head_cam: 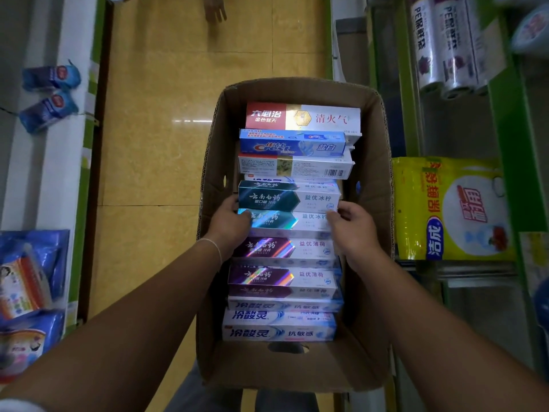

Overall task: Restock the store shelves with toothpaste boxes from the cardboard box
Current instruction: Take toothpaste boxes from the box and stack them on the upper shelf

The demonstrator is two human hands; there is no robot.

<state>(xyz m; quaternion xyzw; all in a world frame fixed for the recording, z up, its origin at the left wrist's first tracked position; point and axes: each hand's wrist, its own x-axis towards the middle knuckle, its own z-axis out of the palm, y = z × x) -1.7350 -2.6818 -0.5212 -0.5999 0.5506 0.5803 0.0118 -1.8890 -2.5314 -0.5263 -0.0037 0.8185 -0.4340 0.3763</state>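
Note:
An open cardboard box (371,221) stands in the aisle below me, packed with several toothpaste boxes lying flat in a row. Both my hands reach into it around a teal toothpaste box (286,221) in the middle of the row. My left hand (230,223) grips its left end, fingers curled over the shiny foil. My right hand (353,226) grips its right end. Behind it lie another teal box (289,199), a blue Crest box (292,145) and a red and white box (303,117). In front lie purple boxes (283,248) and white and blue ones (279,333).
Green-edged shelves flank the yellow tiled aisle (154,144). The left shelf (59,162) carries blue packets (49,93). On the right are film rolls (445,46) and a yellow bag pack (454,209). Another person's hand (214,8) hangs at the top of the aisle.

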